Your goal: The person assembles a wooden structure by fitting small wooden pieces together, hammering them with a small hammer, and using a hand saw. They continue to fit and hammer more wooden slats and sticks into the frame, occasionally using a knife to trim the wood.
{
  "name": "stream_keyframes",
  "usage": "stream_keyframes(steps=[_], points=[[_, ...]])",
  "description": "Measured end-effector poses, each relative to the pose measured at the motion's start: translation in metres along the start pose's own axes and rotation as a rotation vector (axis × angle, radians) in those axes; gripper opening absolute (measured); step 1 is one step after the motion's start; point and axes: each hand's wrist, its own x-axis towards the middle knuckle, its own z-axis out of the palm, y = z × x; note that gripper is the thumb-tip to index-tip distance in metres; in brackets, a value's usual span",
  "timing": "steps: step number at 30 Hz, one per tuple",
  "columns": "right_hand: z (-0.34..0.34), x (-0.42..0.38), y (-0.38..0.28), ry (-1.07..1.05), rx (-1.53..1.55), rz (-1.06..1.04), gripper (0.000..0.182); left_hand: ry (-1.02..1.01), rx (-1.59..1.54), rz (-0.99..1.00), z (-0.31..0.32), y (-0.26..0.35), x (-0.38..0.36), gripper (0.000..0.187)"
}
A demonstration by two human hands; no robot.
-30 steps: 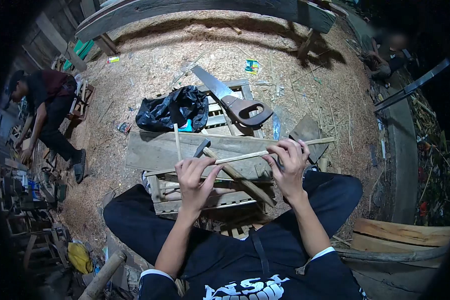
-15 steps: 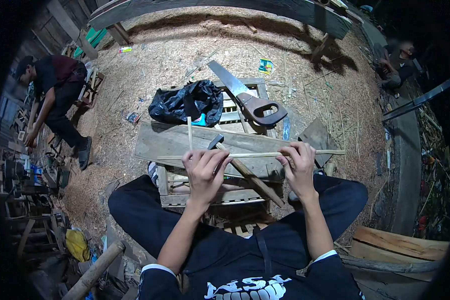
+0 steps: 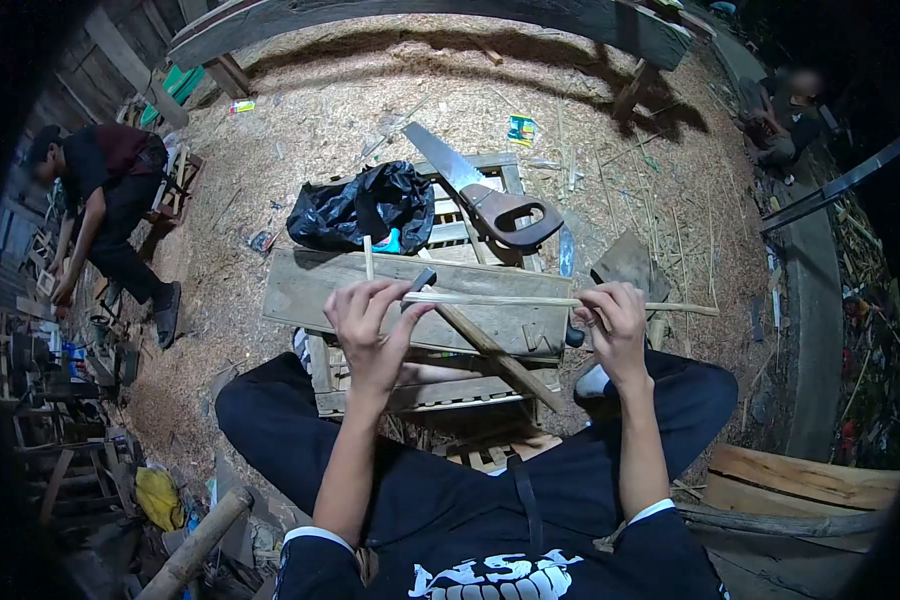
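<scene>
A thin pale wooden strip [image 3: 500, 300] runs level above a grey board [image 3: 320, 285]. My left hand [image 3: 368, 335] pinches its left end between thumb and fingers. Toward its right part, my right hand [image 3: 615, 328] grips the strip, whose tip sticks out beyond the fingers. Under the strip lies a hammer [image 3: 495, 350], its dark head near my left fingers and its handle slanting down to the right. Another short strip [image 3: 368, 258] stands up just behind my left hand. A handsaw [image 3: 480, 190] rests beyond the board.
A black plastic bag [image 3: 355, 207] sits on the slatted wooden crate [image 3: 515, 180]. A dark metal blade [image 3: 630, 268] lies right of the board. One person [image 3: 120, 200] bends down at the left; another person [image 3: 785, 125] sits at the far right. A long beam [image 3: 420, 22] crosses the back.
My right hand and the strip have shifted right. My left hand has moved slightly left and up and now holds the strip at its left end, which earlier stuck out past that hand.
</scene>
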Motion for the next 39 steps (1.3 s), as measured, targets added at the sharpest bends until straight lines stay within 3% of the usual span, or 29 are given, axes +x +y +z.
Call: stream_keyframes(steps=[5, 8, 10, 11, 15, 17, 24, 27, 29, 30, 33, 37, 39], points=[[0.002, -0.008, 0.002, -0.007, 0.008, 0.017, 0.023, -0.088, -0.117, -0.037, 0.003, -0.005, -0.013, 0.028], [0.006, -0.011, -0.011, -0.029, 0.022, -0.004, 0.026, -0.073, -0.123, -0.028, 0.007, 0.004, -0.020, 0.037], [0.013, -0.014, -0.017, -0.045, 0.051, 0.008, 0.027, -0.051, -0.200, -0.127, 0.011, 0.014, -0.023, 0.050], [0.016, -0.014, -0.020, -0.078, 0.057, 0.020, 0.026, -0.079, -0.178, -0.082, 0.014, 0.012, -0.028, 0.066], [0.015, -0.013, -0.012, -0.067, 0.062, 0.032, 0.023, -0.087, -0.206, -0.105, 0.023, 0.005, -0.033, 0.079], [0.013, -0.012, -0.008, -0.029, 0.045, 0.020, 0.023, -0.193, -0.352, -0.157, 0.024, 0.001, -0.034, 0.090], [0.012, -0.015, -0.007, -0.037, 0.039, 0.037, 0.022, -0.227, -0.381, -0.218, 0.027, 0.007, -0.035, 0.092], [0.013, -0.017, -0.010, -0.053, 0.066, 0.068, 0.021, -0.192, -0.432, -0.258, 0.028, 0.006, -0.032, 0.080], [0.014, -0.017, -0.007, -0.092, 0.018, 0.099, 0.021, -0.280, -0.288, -0.118, 0.025, 0.003, -0.029, 0.048], [0.013, -0.016, -0.005, -0.092, 0.017, 0.101, 0.021, -0.281, -0.289, -0.118, 0.024, 0.006, -0.027, 0.048], [0.009, -0.007, -0.002, -0.058, -0.067, 0.099, 0.023, -0.325, -0.228, 0.013, 0.025, 0.015, -0.025, 0.014], [0.003, -0.007, 0.000, -0.101, -0.132, 0.075, 0.022, -0.341, -0.218, 0.035, 0.039, 0.017, -0.037, 0.018], [-0.004, -0.009, -0.005, -0.242, -0.069, 0.064, 0.020, -0.348, -0.257, 0.008, 0.045, 0.021, -0.043, 0.018]])
